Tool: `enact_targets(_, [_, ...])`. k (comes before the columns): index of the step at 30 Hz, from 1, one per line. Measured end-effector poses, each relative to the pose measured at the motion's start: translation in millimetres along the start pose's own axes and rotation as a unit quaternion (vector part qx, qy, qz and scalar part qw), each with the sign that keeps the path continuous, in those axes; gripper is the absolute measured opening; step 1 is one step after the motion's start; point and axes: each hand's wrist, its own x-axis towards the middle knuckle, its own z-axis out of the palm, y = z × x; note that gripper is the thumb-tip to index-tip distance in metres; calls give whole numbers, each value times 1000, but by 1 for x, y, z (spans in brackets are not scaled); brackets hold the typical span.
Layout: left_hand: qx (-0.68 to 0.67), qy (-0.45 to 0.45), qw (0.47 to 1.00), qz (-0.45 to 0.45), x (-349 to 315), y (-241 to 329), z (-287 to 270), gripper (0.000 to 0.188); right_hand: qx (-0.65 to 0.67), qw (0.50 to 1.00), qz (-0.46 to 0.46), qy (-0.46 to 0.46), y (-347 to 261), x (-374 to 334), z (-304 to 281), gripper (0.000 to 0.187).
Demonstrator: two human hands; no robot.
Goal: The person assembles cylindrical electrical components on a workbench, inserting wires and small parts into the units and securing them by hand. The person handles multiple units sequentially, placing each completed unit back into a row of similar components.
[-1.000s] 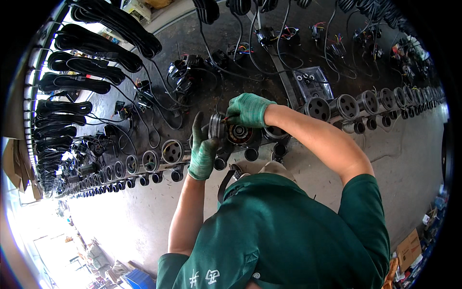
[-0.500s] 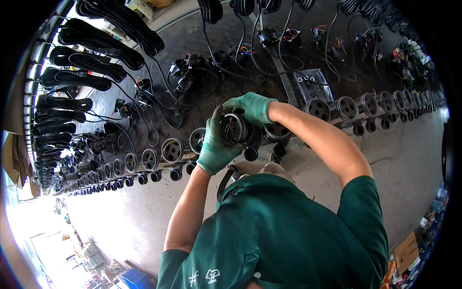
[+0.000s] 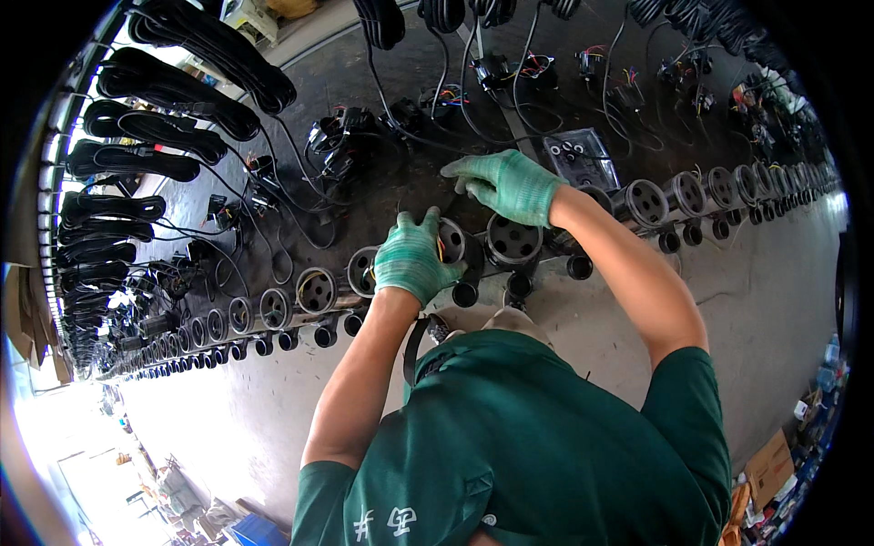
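My left hand (image 3: 410, 262), in a green knit glove, rests across the left side of a round black housing (image 3: 450, 242), its thumb at the near rim and its fingers toward the far side. Thin coloured wires show inside that housing, which the hand partly covers. My right hand (image 3: 510, 185), in the same kind of glove, hovers beyond the row with its fingers stretched leftward; nothing shows in it. Just below it stands another round black housing (image 3: 513, 240) with holes in its face. Each housing has a short black pipe end pointing toward me.
More round housings (image 3: 317, 289) line the bench's near edge on both sides. Black cable coils (image 3: 196, 55) hang along the far and left edges, their leads running to wired black parts (image 3: 341, 136). A clear tray (image 3: 583, 156) with small round parts lies on the dark bench (image 3: 391, 177).
My right hand has lifted off the housing and moved right, its fingers straightening. My left hand has shifted slightly down and now lies flatter over the housing's left side. The view has shifted slightly.
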Motion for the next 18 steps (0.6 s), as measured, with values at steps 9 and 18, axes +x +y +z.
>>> enact_targets(9, [106, -112, 987, 45, 19, 19, -16, 78, 144, 975, 17, 166, -6, -76, -30, 40])
enact_targets(18, [158, -137, 976, 56, 28, 19, -10, 96, 124, 969, 79, 198, 10, -148, -33, 37])
